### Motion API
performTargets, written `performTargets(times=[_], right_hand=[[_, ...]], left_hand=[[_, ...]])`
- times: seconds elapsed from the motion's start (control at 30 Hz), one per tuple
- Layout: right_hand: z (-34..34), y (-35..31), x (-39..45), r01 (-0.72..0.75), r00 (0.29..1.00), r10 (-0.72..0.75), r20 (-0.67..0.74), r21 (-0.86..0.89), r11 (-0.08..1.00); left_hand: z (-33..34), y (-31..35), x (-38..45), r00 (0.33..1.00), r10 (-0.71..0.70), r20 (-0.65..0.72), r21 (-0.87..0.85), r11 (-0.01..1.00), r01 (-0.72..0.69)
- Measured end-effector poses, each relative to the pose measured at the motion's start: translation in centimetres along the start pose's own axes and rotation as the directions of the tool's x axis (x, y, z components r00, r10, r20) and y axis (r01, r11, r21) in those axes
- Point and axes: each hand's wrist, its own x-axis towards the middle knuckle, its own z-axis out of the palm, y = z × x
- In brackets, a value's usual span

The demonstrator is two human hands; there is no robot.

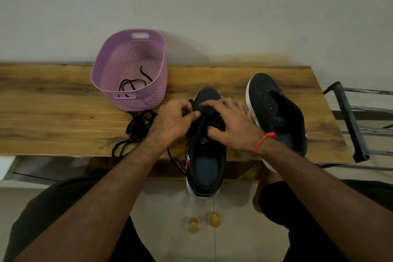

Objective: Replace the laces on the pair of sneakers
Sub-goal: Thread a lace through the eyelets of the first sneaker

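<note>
While both hands work on the near sneaker (205, 155), it lies on the worktop (53, 102) with its heel hanging over the front edge, toe pointing away. Left hand (174, 121) has fingers curled, thumb and fingertips pinching a black lace (138, 127) at the eyelets near the toe end; grip closed on the lace. Rest of that lace trails left in a loose tangle on the worktop, one strand dropping over the edge. Right hand (231, 125) lies spread over the sneaker's tongue area, fingers fairly straight, pressing it down; grip open, nothing held. Red thread band (262, 142) on the right wrist.

Second sneaker (278, 112) sits just right of the first, toe away, eyelets bare, no lace in it, heel partly behind the right forearm.

Purple basket (106, 74) stands at the back left of the worktop, near the wall, with another black lace (133, 84) coiled inside. Dark metal rack (353, 125) beside the worktop's right end. Two small yellowish round objects (203, 222) on the floor below; cannot tell what they are.
</note>
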Motion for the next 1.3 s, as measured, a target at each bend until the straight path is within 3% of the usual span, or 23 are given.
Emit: performTargets(times=[0.07, 0.13, 0.2, 0.27, 0.37, 0.47, 0.53, 0.6, 0.8, 1.03, 1.17, 1.3], right_hand=[[-0.1, 0.0, 0.0, -0.014, 1.000, 0.014, 0.005, 0.023, 1.000], [-0.2, 0.0, 0.0, -0.033, 0.999, 0.032, 0.022, 0.040, 0.999], [-0.2, 0.1, 0.1, -0.042, 0.998, 0.040, 0.044, 0.038, 0.998], [0.1, 0.2, 0.1, -0.039, 0.997, 0.038, 0.063, 0.019, 0.999], [0.4, 0.3, 0.2, -0.035, 0.997, 0.035, 0.073, -0.006, 0.999], [0.4, 0.4, 0.1, -0.037, 0.997, 0.037, 0.065, -0.003, 0.999], [0.4, 0.4, 0.1, -0.037, 0.997, 0.037, 0.064, 0.001, 0.999], [0.4, 0.4, 0.1, -0.036, 0.997, 0.036, 0.066, 0.000, 0.999], [0.2, 0.5, 0.0, -0.038, 0.998, 0.036, 0.056, 0.037, 0.999], [0.0, 0.4, -0.1, -0.022, 0.998, 0.020, 0.054, 0.041, 0.999], [0.0, 0.5, -0.1, -0.026, 0.998, 0.023, 0.058, 0.042, 0.999], [0.2, 0.5, 0.0, -0.035, 0.998, 0.033, 0.053, 0.031, 0.999]], left_hand=[[-0.9, 0.1, 0.3, 0.980, 0.012, -0.201, -0.038, 0.999, -0.020], [-2.4, 0.2, 0.5, 0.886, 0.023, -0.462, -0.143, 0.985, -0.100], [-3.4, -0.1, 0.6, 0.819, 0.014, -0.573, -0.228, 0.958, -0.176], [-3.3, -0.1, 0.4, 0.852, 0.023, -0.523, -0.233, 0.958, -0.168], [-2.7, -0.2, 0.6, 0.947, 0.046, -0.319, -0.075, 0.994, -0.074], [-2.4, -0.3, 0.4, 0.996, -0.079, -0.037, 0.064, 0.995, 0.082], [-2.2, -0.3, 0.0, 0.986, -0.158, 0.047, 0.215, 0.966, 0.145], [-2.1, -0.4, -0.2, 0.985, -0.171, 0.029, 0.268, 0.951, 0.157], [-2.5, -0.4, 0.3, 0.988, -0.146, 0.054, 0.100, 0.985, 0.140], [-3.2, -0.9, -0.2, 0.998, -0.050, -0.039, 0.354, 0.933, 0.060], [-1.9, -0.5, -0.6, 0.990, 0.138, -0.009, 0.509, 0.853, -0.114], [-0.4, -0.4, -0.5, 0.996, 0.081, 0.044, 0.555, 0.827, -0.092]])
